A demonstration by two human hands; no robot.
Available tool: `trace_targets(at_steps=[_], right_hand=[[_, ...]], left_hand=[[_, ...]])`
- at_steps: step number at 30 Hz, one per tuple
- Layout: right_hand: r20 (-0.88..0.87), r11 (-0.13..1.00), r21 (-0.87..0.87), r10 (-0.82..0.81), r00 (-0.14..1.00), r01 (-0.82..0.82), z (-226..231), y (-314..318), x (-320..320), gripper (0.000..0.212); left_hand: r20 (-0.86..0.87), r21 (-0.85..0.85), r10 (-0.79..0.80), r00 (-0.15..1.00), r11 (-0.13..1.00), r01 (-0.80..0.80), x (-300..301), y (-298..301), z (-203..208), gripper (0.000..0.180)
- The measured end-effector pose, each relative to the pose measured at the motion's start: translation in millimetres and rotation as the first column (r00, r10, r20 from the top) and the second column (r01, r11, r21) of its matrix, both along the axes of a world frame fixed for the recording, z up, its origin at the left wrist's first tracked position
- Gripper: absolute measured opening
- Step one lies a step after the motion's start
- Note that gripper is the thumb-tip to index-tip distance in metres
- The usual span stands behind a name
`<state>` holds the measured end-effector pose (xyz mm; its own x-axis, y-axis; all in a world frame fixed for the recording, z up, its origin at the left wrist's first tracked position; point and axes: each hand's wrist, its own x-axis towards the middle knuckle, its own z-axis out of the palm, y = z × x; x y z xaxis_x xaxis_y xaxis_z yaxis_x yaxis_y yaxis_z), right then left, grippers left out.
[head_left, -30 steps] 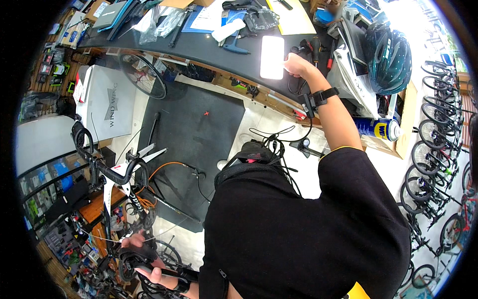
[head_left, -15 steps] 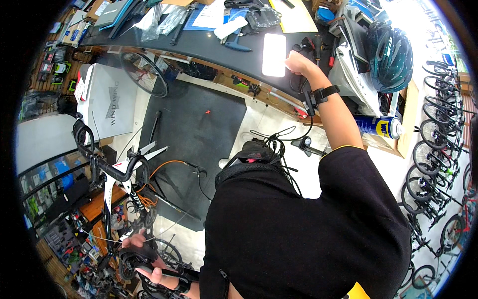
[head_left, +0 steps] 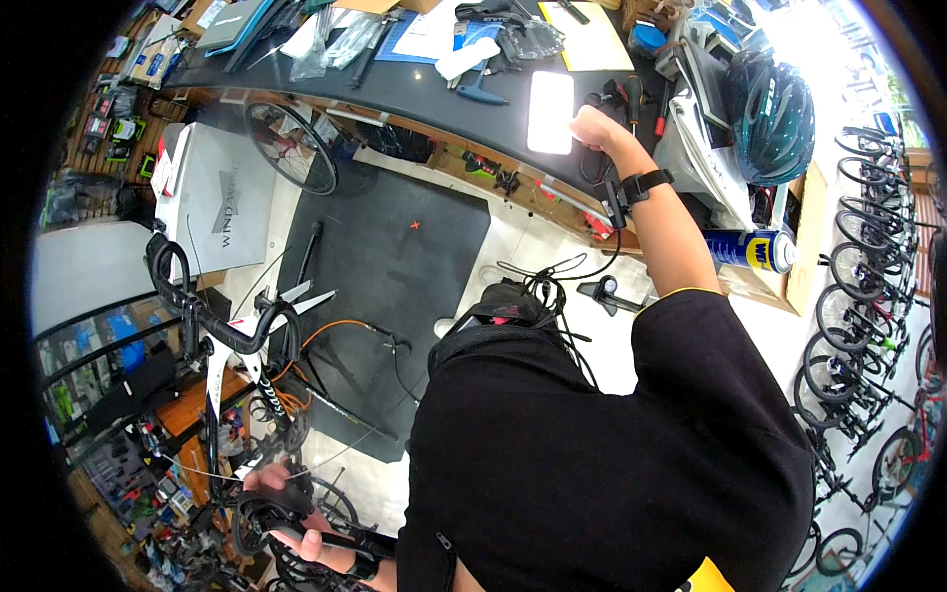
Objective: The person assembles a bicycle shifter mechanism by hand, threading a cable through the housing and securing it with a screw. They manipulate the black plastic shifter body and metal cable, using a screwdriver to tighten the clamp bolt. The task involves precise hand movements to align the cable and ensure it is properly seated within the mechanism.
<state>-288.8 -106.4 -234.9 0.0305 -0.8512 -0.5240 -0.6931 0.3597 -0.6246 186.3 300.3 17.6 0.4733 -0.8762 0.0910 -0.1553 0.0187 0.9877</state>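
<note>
We held a bright phone (head_left: 550, 113) in our right hand (head_left: 597, 130); our left hand (head_left: 314, 523) gripped something black (head_left: 271, 508). The bike (head_left: 215, 377) had loose wires (head_left: 264, 278), so seemed unfinished.

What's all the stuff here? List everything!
Phone-shaped thing: one, glowing white, upper middle
Dark object: one, black, lower left, partly hidden
Near bicycle: one, white and black, left
Wheel: one, black, by the workbench
Workbench: one, black, top
Floor mat: one, dark grey, middle
Big box: one, white, left
Helmet: one, dark teal, upper right
Spray can: one, blue and yellow, right
Parked bicycles: many, mostly black, far right
Small goods: too many to count, mixed, left edge
Shirt: one, black, lower middle
Left fingers: several, bare, at the dark object
Right fingers: some, bare, holding the phone-shaped thing
</note>
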Motion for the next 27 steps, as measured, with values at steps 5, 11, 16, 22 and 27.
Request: trace_targets(at_steps=[5,11,16,22,27], right_hand=[[-0.044,0.999,0.051,-0.01,0.999,0.012,7,1,4,0.055],[-0.049,0.995,0.077,-0.066,0.997,0.07,16,2,16,0.061],[-0.113,0.984,-0.021,-0.178,0.977,0.177,-44,-25,8,0.09],[-0.522,0.938,-0.184,-0.347,0.779,0.295,24,19,89,0.112],[-0.643,0.954,-0.092,-0.277,0.714,0.287,-32,-36,38,0.132]], left_hand=[[0.027,0.004,0.019,0.999,1.0,-0.019,13,10,-7,0.096],[-0.019,-0.073,-0.018,1.0,0.997,0.017,36,27,-13,0.098],[-0.018,-0.123,-0.004,1.0,0.992,0.002,48,40,-18,0.094],[-0.048,-0.096,0.246,0.968,0.964,-0.25,41,73,-29,0.097],[-0.066,-0.154,0.279,0.958,0.946,-0.286,54,84,-31,0.095]])
